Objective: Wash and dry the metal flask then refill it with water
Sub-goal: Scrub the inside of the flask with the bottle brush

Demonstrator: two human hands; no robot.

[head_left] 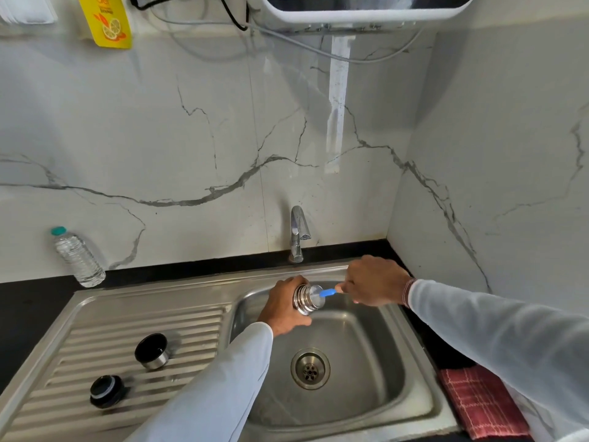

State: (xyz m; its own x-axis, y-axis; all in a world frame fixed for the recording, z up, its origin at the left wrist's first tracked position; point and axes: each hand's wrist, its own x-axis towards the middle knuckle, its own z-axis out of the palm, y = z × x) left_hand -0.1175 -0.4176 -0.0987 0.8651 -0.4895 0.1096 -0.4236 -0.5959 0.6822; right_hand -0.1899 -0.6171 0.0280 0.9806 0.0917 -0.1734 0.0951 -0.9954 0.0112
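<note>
Scrubbing stage: left hand [284,306] grips flask [306,297], right hand [376,280] pinches brush [328,293] over sink [411,406]; drying, refill left.

A home kitchen: a stainless steel sink [318,362] with a ribbed drainboard [127,339] is set into a dark bench [28,307] below a chrome tap [298,234]. Marble-patterned wall tiles [191,138] rise behind it, a plastic water bottle [78,258] stands at the bench's back edge, and a red checked cloth [481,403] lies on the right edge.
</note>
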